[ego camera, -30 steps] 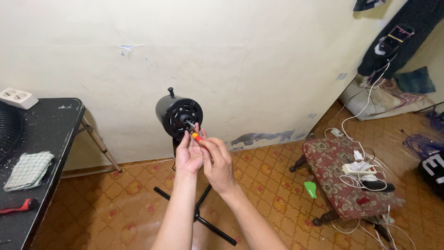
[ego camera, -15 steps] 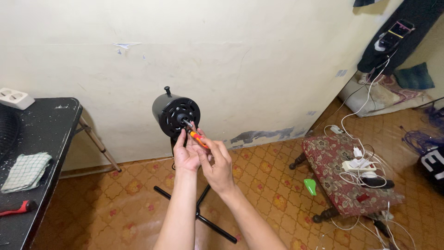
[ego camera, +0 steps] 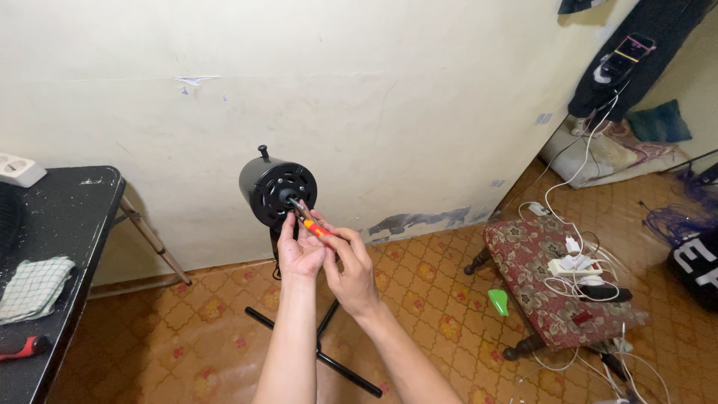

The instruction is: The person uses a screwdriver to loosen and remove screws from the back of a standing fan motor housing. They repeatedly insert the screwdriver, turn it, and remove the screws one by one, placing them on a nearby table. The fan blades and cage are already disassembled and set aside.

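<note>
Fan motor housing (ego camera: 277, 191): black, round, drum-shaped, with a small knob on top; mounted on a black stand (ego camera: 321, 352) whose crossed feet rest on the patterned tile floor (ego camera: 187, 329). It is set close to the cream wall (ego camera: 374, 97), front face turned toward the camera.

Screwdriver (ego camera: 310, 224): orange handle, metal shaft; the tip is pressed to the centre of the housing face, the tool slanting down to the right.

Left hand (ego camera: 298, 251): raised just below the housing, fingers curled up beside the shaft; its grip is clenched loosely about the screwdriver near the tip end, and whether the housing is touched cannot be told.

Right hand (ego camera: 351, 269): just beside the left and touching it; its grip is closed on the orange handle, pinched between thumb and forefinger.

Counter (ego camera: 52, 224): black, at far left, on folding legs. Carried on it: a checked cloth (ego camera: 30, 288), a red-handled tool (ego camera: 22, 348) at the near edge, and a white power strip (ego camera: 19, 168) at the back.

Footstool (ego camera: 557, 288): floral upholstery, dark turned legs, well apart to the right; white chargers and cables (ego camera: 572, 262) are heaped on it, and a green object (ego camera: 499, 301) lies at its near side.

Dark clothing (ego camera: 636, 60): hung at upper right.
</note>
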